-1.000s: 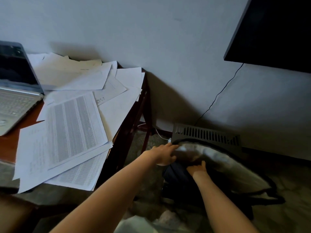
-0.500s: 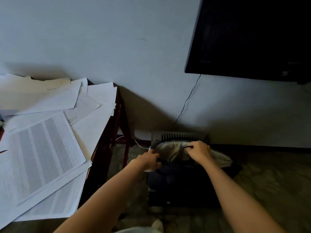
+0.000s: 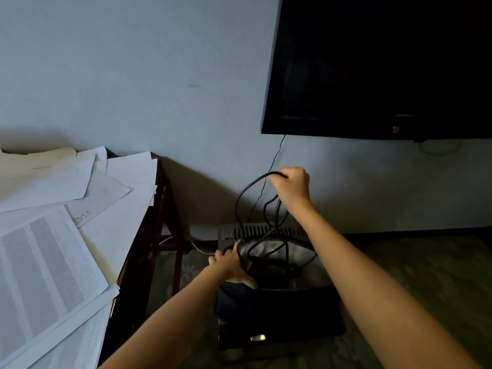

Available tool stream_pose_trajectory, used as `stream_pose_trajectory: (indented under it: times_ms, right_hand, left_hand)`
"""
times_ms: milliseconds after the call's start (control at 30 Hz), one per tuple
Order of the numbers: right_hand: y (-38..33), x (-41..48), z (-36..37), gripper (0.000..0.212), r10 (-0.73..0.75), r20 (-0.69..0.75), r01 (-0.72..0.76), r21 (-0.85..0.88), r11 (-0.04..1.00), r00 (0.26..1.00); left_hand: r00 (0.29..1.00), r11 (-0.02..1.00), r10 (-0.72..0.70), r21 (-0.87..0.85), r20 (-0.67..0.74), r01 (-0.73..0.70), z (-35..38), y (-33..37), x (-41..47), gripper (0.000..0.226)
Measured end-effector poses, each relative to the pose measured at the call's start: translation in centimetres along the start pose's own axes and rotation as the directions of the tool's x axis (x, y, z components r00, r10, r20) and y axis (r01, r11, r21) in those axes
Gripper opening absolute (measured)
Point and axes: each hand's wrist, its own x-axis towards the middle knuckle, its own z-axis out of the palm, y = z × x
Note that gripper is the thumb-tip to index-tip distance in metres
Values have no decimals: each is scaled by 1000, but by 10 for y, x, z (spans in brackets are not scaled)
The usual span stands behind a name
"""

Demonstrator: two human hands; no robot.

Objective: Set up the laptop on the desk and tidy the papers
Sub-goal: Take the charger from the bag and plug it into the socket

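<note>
A black cable [image 3: 277, 209] is pinched in the right hand [image 3: 291, 186], hanging down in loops into a bag [image 3: 277, 310] gripped by the left hand [image 3: 230, 263].

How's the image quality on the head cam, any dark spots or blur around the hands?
Head view: dim overall; the bag and floor sink into near-black, the papers stay readable as the brightest area. Right hand and black cable are slightly soft; left hand is shadowed. Wide-angle bending shows at the edges.

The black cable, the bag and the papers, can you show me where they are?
black cable [image 3: 241, 194]: head view, on the raised loop's left side.
bag [image 3: 277, 310]: head view, on its dark front on the floor.
papers [image 3: 45, 272]: head view, on the printed top sheet on the desk.
</note>
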Motion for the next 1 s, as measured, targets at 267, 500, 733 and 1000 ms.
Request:
stream_pose_trajectory:
  times_ms: [267, 500, 733, 1000]
  right_hand:
    - [6, -2, 3, 41, 408, 24, -367, 488, 792, 913]
    - [21, -8, 11, 42, 601, -25, -447, 644, 621, 799]
    - [69, -22, 13, 33, 358, -24, -355, 78, 931, 933]
    - [91, -33, 4, 32, 313, 163, -342, 202, 918, 936]
  left_hand:
    - [995, 988, 99, -122, 24, -95, 13, 14, 7, 94]
    - [974, 905, 216, -390, 70, -172, 23, 29, 12, 38]
    - [992, 716, 50, -687, -119, -119, 35, 11, 15, 38]
    - [969, 675, 64, -705, -240, -220, 14, 12, 6, 36]
